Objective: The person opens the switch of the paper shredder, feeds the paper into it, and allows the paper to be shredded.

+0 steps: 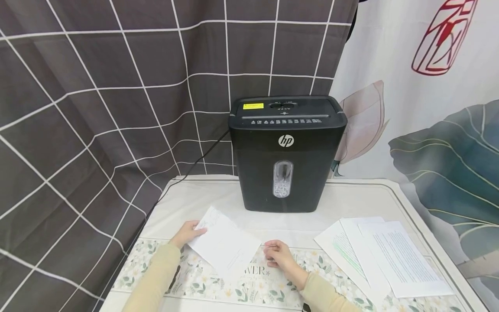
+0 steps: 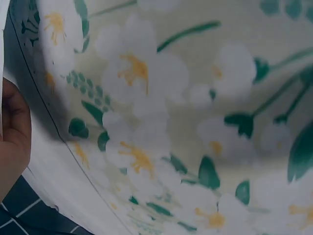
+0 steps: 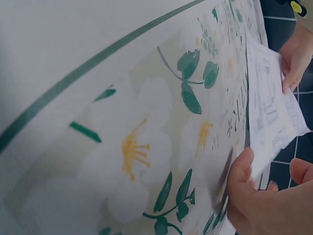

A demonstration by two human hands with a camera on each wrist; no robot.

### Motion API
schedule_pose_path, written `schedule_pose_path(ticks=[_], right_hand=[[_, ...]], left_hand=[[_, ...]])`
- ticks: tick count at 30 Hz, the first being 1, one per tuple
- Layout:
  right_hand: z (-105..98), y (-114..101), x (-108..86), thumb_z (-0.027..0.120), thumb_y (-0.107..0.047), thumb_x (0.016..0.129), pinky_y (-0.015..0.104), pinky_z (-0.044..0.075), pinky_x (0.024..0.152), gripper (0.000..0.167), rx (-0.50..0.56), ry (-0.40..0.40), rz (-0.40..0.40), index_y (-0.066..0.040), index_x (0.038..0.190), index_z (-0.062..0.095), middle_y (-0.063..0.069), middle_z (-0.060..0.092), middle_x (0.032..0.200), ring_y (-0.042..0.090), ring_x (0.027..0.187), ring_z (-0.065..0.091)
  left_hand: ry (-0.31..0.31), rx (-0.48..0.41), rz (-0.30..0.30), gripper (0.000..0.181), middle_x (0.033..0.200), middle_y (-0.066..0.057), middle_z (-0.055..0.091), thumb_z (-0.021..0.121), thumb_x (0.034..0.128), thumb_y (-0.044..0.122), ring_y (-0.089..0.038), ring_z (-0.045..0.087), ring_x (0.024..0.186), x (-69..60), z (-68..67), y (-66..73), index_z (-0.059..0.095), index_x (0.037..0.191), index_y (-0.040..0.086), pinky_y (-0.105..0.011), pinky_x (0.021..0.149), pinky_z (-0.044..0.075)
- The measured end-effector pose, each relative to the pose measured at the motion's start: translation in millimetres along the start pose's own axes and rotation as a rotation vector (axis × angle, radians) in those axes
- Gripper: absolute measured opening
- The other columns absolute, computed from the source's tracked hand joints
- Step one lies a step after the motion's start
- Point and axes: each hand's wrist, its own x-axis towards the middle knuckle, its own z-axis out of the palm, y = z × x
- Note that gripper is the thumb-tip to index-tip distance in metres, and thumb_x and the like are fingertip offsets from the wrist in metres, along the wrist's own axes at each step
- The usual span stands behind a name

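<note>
A white sheet of paper (image 1: 228, 242) with faint print is held at its left edge by my left hand (image 1: 189, 234), thumb on top. In the left wrist view only part of that hand (image 2: 14, 132) shows, at the left border. My right hand (image 1: 281, 258) is beside the sheet's right corner, its fingers loosely bent. In the right wrist view a gap shows between the digits of this hand (image 3: 266, 200), and the paper (image 3: 271, 103) lies beyond them, held by the left hand (image 3: 297, 56) at the far side.
A black HP paper shredder (image 1: 257, 173) with a clear window of shreds stands at the table's back. Several printed sheets (image 1: 405, 260) lie overlapping at the right. A black cord (image 1: 195, 164) runs left from the shredder. A floral runner (image 1: 218, 284) crosses the white table (image 1: 358, 195).
</note>
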Motion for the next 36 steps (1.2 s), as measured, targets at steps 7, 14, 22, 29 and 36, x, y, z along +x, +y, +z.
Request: schedule_pose_path(ticks=[7, 14, 22, 29, 36], right_hand=[[-2.3, -0.4, 4.4, 0.061, -0.009, 0.086, 0.035, 0.057, 0.075, 0.072, 0.073, 0.011, -0.01, 0.006, 0.143, 0.019, 0.028, 0.046, 0.121, 0.017, 0.088, 0.062], [-7.6, -6.4, 7.5, 0.061, -0.022, 0.09, 0.034, 0.056, 0.082, 0.073, 0.106, -0.007, -0.017, 0.007, 0.143, 0.019, 0.022, 0.06, 0.118, 0.017, 0.089, 0.067], [-21.2, -8.5, 12.2, 0.056, -0.031, 0.093, 0.042, 0.045, 0.101, 0.054, 0.037, 0.007, -0.112, -0.007, 0.139, 0.041, 0.015, 0.059, 0.127, 0.028, 0.115, 0.059], [-37.6, -14.7, 17.1, 0.056, -0.026, 0.093, 0.035, 0.054, 0.088, 0.043, -0.021, 0.058, -0.141, -0.007, 0.131, 0.051, 0.015, 0.066, 0.116, 0.026, 0.102, 0.067], [-59.7, -32.7, 19.6, 0.06, -0.02, 0.091, 0.033, 0.055, 0.083, 0.038, -0.069, 0.119, -0.174, -0.003, 0.125, 0.055, 0.016, 0.068, 0.11, 0.026, 0.094, 0.069]], left_hand=[[0.033, -0.124, -0.045, 0.052, 0.117, -0.02, 0.064, 0.062, 0.0893, 0.031, -0.035, 0.057, 0.114, -4.9, 15.7, 10.0, 0.053, 0.126, -0.005, -0.044, 0.097, 0.047], [0.023, -0.277, -0.014, 0.054, 0.112, -0.016, 0.066, 0.061, 0.0903, 0.035, -0.03, 0.061, 0.108, -9.6, 39.8, 31.8, 0.052, 0.127, -0.004, -0.039, 0.093, 0.051], [-0.022, -0.424, 0.02, 0.056, 0.113, -0.016, 0.066, 0.057, 0.0918, 0.036, -0.025, 0.065, 0.103, -17.7, 62.4, 58.7, 0.047, 0.131, -0.003, -0.035, 0.09, 0.052], [-0.077, -0.47, 0.065, 0.058, 0.119, -0.017, 0.063, 0.054, 0.0935, 0.035, -0.025, 0.063, 0.109, -19.8, 74.2, 72.4, 0.041, 0.136, -0.002, -0.034, 0.095, 0.05], [-0.098, -0.455, 0.109, 0.055, 0.116, -0.02, 0.064, 0.06, 0.0915, 0.029, -0.025, 0.067, 0.101, -18.6, 74.0, 84.1, 0.045, 0.133, -0.004, -0.032, 0.087, 0.054]])
